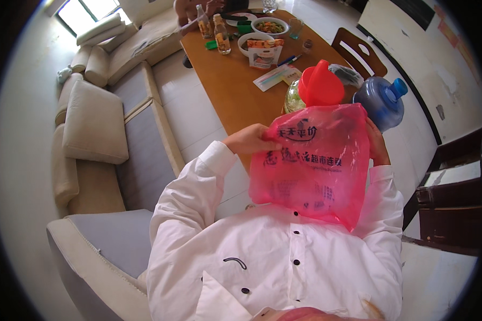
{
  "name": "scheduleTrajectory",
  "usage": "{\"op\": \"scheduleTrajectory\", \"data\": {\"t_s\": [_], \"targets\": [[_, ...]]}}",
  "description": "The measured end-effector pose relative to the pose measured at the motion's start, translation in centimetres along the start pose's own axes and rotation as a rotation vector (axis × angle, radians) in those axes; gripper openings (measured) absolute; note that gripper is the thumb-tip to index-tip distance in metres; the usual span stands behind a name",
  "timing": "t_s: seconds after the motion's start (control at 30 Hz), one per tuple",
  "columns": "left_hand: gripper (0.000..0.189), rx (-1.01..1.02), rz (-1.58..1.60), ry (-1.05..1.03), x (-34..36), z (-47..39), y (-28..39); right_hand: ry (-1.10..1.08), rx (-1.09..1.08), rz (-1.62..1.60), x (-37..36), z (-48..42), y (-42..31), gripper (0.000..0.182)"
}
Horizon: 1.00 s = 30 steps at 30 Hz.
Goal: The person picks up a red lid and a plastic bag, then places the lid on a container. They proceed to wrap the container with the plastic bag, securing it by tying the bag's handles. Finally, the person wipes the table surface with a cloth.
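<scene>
A pink translucent plastic shopping bag [305, 168] with dark writing is spread flat in front of my chest. My left hand [249, 139] pinches its upper left corner. At the upper right edge, my right hand [377, 142] grips the bag, its fingers partly hidden behind the plastic. Just beyond the bag's top edge, a red plastic scoop-like vessel [321, 86] rests near a container of pale green leafy pieces [293, 98]. The bag covers the near end of the wooden table [213, 86].
A large blue water jug [379, 102] stands right of the table, near a wooden chair [359, 52]. Farther back are glass bottles [221, 36], a food bowl [270, 27], a printed pouch [265, 54] and pens [289, 60]. Another person [190, 16] sits at the far end. A beige sofa [96, 120] lines the left.
</scene>
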<state>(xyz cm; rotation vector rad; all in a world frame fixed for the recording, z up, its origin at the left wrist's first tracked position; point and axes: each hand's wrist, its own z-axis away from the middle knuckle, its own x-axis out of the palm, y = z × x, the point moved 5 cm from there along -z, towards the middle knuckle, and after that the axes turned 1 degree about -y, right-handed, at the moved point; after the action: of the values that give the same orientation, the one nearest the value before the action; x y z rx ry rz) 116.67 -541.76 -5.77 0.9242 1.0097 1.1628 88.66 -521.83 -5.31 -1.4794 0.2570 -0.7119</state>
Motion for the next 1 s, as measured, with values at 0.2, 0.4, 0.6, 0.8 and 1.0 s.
{"op": "scheduleTrajectory", "data": {"t_s": [0.2, 0.4, 0.6, 0.8, 1.0], "targets": [[0.035, 0.364, 0.63, 0.235, -5.6, -1.7, 4.0, 0.168, -0.022, -0.143, 1.2, -3.0, -2.2, 0.033], [0.034, 0.414, 1.024, 0.653, -11.2, -6.3, 7.1, 0.067, 0.09, -0.323, -0.1, -10.4, 0.6, 0.034], [0.035, 0.471, 1.116, 0.771, -14.9, -12.8, -0.9, 0.062, 0.318, -0.282, -0.5, -14.3, 7.3, 0.036], [0.035, 0.316, 1.18, 0.914, -10.6, -11.2, -12.5, 0.096, 0.377, -0.471, -0.8, -9.6, 11.5, 0.031], [0.035, 0.205, 1.191, 0.943, -6.4, -10.8, -17.0, -0.034, 0.376, -0.785, -1.1, -4.7, 12.9, 0.034]]}}
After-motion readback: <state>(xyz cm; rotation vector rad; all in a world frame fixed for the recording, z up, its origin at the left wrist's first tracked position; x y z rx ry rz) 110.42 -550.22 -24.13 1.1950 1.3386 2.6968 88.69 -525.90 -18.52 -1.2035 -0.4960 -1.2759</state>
